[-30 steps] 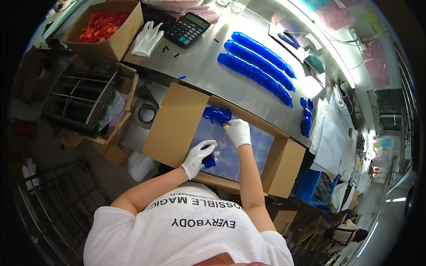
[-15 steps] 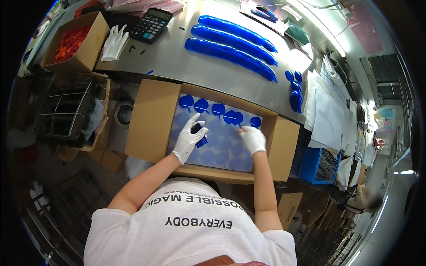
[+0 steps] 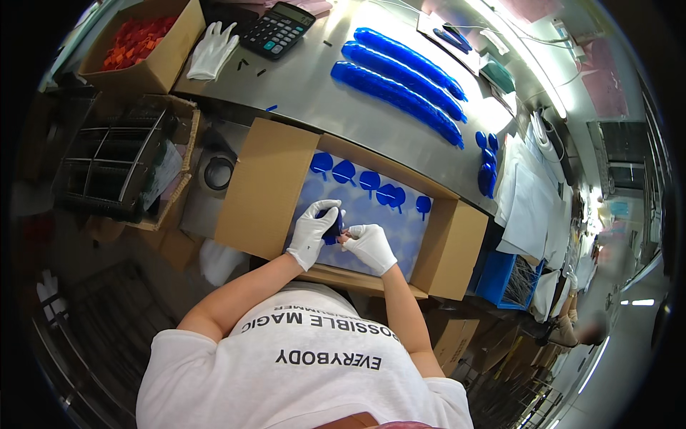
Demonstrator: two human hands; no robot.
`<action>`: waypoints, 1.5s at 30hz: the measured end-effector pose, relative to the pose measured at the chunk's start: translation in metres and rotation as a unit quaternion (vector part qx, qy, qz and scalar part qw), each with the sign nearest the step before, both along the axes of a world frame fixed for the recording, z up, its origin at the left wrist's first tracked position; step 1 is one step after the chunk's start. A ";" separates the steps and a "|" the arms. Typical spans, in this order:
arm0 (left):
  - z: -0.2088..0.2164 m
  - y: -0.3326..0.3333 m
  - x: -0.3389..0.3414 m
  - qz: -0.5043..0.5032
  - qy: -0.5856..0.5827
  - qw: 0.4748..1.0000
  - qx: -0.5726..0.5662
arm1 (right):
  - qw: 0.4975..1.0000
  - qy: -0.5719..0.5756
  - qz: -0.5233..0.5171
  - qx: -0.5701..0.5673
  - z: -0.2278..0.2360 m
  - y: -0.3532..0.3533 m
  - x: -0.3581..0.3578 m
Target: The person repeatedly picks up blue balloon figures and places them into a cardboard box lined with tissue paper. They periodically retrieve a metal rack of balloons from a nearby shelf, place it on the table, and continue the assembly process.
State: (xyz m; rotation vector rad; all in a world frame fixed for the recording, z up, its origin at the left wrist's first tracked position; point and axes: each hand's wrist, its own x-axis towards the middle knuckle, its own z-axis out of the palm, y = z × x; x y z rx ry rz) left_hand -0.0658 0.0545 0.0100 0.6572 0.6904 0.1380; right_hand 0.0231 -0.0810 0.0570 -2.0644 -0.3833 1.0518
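My gloved left hand (image 3: 310,234) is closed round a small stack of dark blue plastic pieces (image 3: 331,227) above an open carton (image 3: 446,230). The fingertips of my gloved right hand (image 3: 371,247) are pinched together at the right side of that stack. Whether they grip one piece is too small to see. Inside the carton, a row of blue rounded pieces with short stems (image 3: 369,180) lies along the far side on a translucent sheet (image 3: 393,232). Paler round shapes show through the sheet.
Long blue bundles (image 3: 404,82) and a shorter blue stack (image 3: 487,168) lie on the metal table. A calculator (image 3: 279,30), white glove (image 3: 213,51) and box of red pieces (image 3: 143,43) are at far left. A blue bin (image 3: 500,275) stands right. Another person (image 3: 568,329) is at far right.
My right hand has moved left from the row's right end to the stack in my left hand. The rightmost blue piece now shows its stem. The whole view has shifted slightly.
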 end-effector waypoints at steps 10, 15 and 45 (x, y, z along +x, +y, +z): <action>0.045 0.016 -0.039 -0.059 0.084 0.986 -0.130 | 0.945 -0.270 0.128 -0.130 -0.017 0.052 0.020; 0.043 0.017 -0.037 -0.062 0.087 0.988 -0.114 | 0.878 -0.318 0.131 -0.332 -0.020 -0.009 0.058; -0.006 -0.056 0.064 -0.337 0.102 0.884 0.308 | 0.885 -0.295 0.065 -0.355 -0.046 -0.115 0.071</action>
